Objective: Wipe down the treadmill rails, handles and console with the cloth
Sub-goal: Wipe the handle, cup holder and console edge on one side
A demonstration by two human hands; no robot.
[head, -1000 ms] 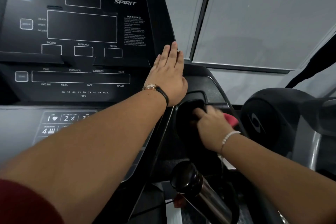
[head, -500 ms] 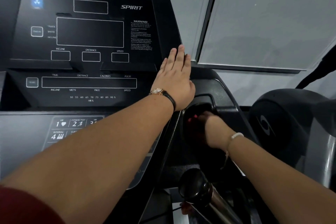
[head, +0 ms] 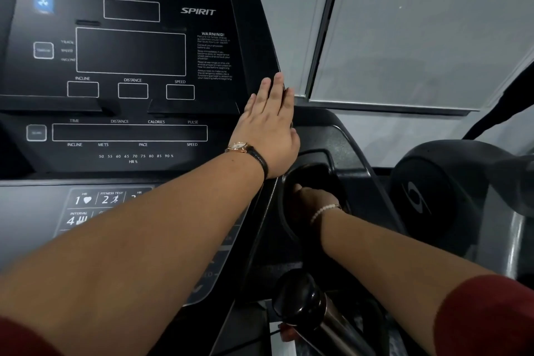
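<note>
- Left hand is lying flat and wide, fingers straight and together, pressing on the right edge of the console. It reads as bracing while the other arm is reaching in.
- Right hand is reaching down into the cup holder, just below and right of the left hand. Wrist and knuckles are showing, but the fingers are hiding in the dark pocket, so I can't tell the grip.
- The cloth isn't showing anywhere in view. My guess is it's sitting under the right hand's fingers inside the pocket, since that's the spot being worked. I can't confirm this.
- The console is looking glossy black, with dark display windows and white labels. A grey keypad strip is running under the left forearm. Smears or dust are too fine to judge.
- The cup holder is looking black, deep and shadowed, with a shiny rim.
- A handle, black cap on a chrome shaft, is sitting nearer the body than the right hand. Neither hand is touching it.
- The rails are sitting out of view.
</note>
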